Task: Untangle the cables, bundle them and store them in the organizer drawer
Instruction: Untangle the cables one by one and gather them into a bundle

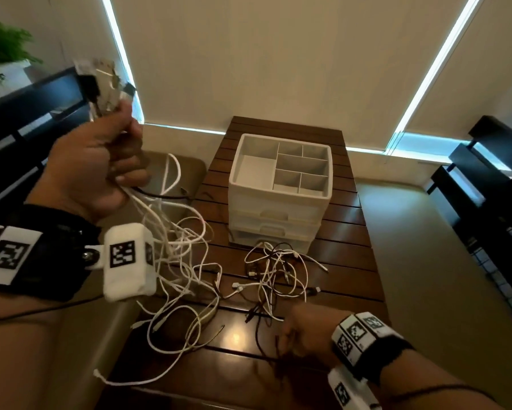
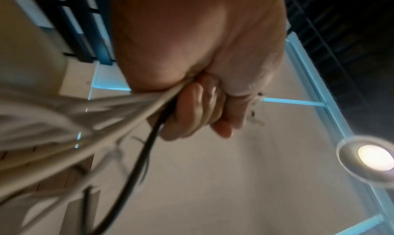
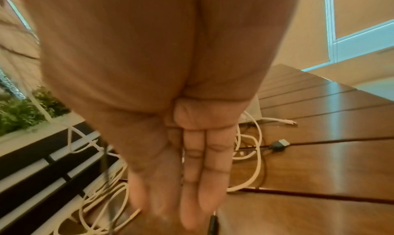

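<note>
My left hand is raised at the upper left, its fist gripping a bunch of mostly white cables that hang down to the wooden table. Several plugs stick out above the fist. The left wrist view shows the curled fingers round white cables and one black cable. A second tangle of white and dark cables lies before the white organizer, whose drawers are closed. My right hand is low on the table; its thumb and straight fingers pinch a dark cable.
The organizer's top tray has several empty compartments. A green plant stands at the far left. Dark slatted benches flank the table on both sides. A USB plug lies on the table beside white cable loops.
</note>
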